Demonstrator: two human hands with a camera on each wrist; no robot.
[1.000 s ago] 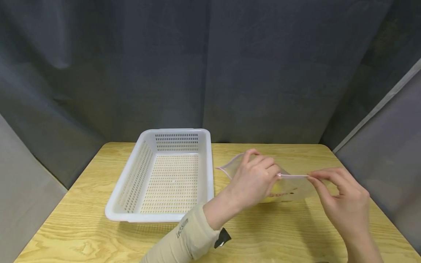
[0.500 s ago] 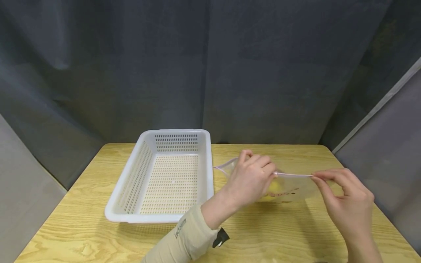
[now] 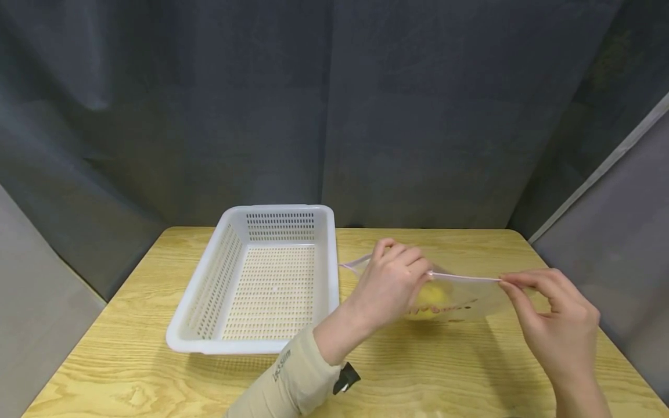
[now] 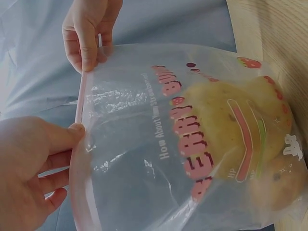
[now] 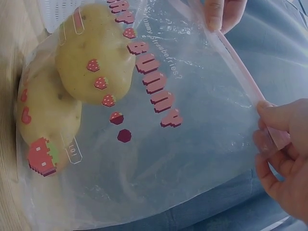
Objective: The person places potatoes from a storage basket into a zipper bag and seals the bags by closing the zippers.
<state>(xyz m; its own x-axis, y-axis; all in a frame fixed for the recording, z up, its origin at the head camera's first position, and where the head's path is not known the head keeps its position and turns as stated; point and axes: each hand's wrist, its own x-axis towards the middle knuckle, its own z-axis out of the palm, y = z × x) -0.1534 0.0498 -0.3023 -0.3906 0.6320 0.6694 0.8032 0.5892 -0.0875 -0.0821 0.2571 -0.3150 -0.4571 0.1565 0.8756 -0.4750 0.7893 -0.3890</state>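
Observation:
A clear zip bag with pink strawberry print and a pink zip edge stands on the table, with potatoes inside at its bottom. My left hand pinches the zip strip partway along between thumb and fingers. At the right end of the strip, my right hand pinches the corner. Between the two hands the strip runs straight and its edges lie together. Left of my left hand the bag's mouth gapes. In the left wrist view the potatoes show through the printed plastic.
A white perforated plastic basket stands on the wooden table just left of the bag, and nothing lies in it. Dark curtains hang behind the table and at its sides.
My left hand has slid leftward along the zip strip, so the joined stretch is longer and the gap at the left is smaller. My right hand has shifted slightly right, still pinching the corner.

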